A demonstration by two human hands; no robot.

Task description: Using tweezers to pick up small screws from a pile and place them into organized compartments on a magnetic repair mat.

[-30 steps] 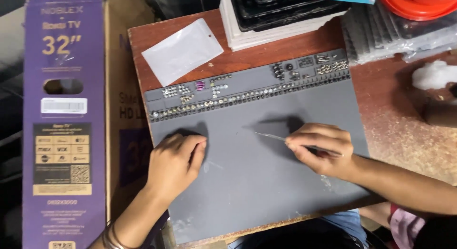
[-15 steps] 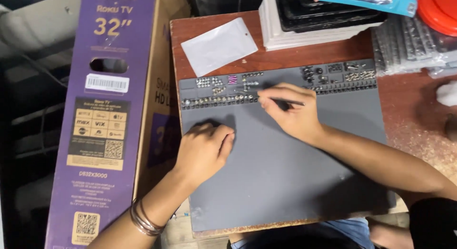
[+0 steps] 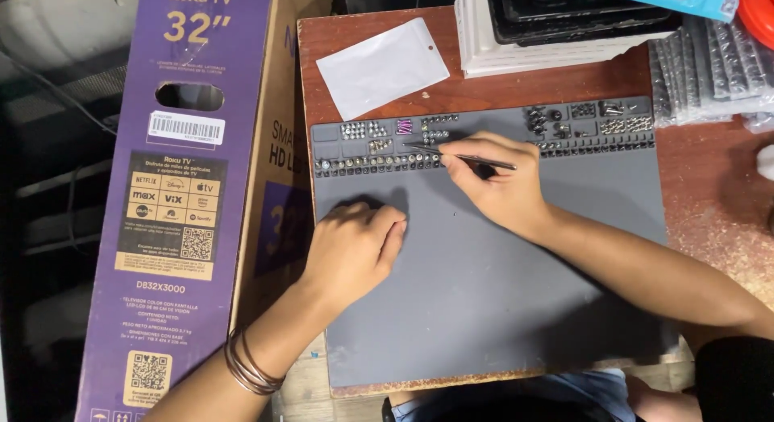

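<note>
Right hand [image 3: 496, 184] is pinching thin dark metal tweezers [image 3: 459, 154] in a closed grip. Their long axis is running nearly level across the view, tips pointing toward the left side, over the row of small compartments holding tiny screws [image 3: 379, 160] at the far edge of the grey rubber work mat [image 3: 500, 301]. Left hand [image 3: 355, 249] is resting loosely curled on the mat, holding nothing. The wide bare stretch of mat is lying nearer the person. Purple cardboard television box [image 3: 181, 188] is standing against the brown wooden tabletop [image 3: 709, 196] on the left; a white zip pouch [image 3: 381, 67] is lying beyond the mat.
</note>
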